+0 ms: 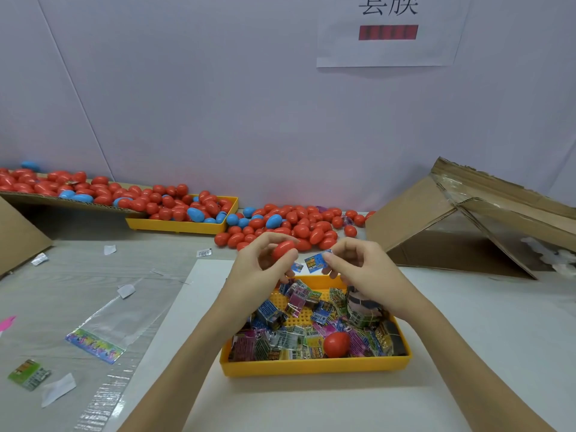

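My left hand (252,266) is clamped on a red egg (283,249), thumb and fingertips curled around its lower half so the far end stays free. I hold it up above the back edge of the near yellow tray (311,367), level with my right hand (361,266), which pinches a small blue printed sleeve (316,262) between thumb and forefinger. Egg and sleeve are just beside each other but not touching. I judge this to be the lining-up step, and it seems the sleeve has to go over the exposed end, which is why I grip the egg low.

The tray sits right under my wrists on the desk (467,353), so the loose printed packs (299,310) in it are within easy reach. A second red egg (336,344) lies among them near the front rim. The stock of red and blue eggs (299,226) is heaped along the wall behind, some of it in a far yellow tray (174,226), close enough to pick from without leaning.
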A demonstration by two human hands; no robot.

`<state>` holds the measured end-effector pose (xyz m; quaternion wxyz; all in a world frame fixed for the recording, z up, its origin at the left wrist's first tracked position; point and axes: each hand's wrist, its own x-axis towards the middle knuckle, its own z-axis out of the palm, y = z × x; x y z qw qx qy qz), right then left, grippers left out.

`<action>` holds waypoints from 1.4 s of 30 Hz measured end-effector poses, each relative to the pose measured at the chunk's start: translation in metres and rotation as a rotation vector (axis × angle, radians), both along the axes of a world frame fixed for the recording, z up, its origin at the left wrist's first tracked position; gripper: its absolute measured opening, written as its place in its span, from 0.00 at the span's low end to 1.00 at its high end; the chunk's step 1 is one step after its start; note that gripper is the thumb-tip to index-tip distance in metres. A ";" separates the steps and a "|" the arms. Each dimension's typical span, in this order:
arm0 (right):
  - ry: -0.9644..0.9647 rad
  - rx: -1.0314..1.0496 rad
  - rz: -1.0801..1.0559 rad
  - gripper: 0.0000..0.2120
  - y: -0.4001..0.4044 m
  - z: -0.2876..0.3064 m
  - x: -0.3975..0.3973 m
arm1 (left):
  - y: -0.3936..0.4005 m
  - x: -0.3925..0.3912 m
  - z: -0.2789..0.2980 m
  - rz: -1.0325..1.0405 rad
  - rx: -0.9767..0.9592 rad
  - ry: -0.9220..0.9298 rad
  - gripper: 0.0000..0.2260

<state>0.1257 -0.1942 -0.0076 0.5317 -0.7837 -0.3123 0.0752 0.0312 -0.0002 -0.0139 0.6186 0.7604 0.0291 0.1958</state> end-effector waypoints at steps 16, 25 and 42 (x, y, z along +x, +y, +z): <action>0.154 0.119 0.102 0.12 0.008 -0.001 -0.009 | -0.004 -0.001 -0.006 0.007 0.053 0.051 0.07; -0.031 0.225 -0.065 0.03 0.027 -0.005 -0.026 | -0.009 -0.004 -0.003 0.041 -0.217 0.080 0.11; 0.546 0.477 -0.033 0.17 0.026 0.006 -0.030 | -0.015 -0.008 -0.003 0.280 0.477 -0.407 0.05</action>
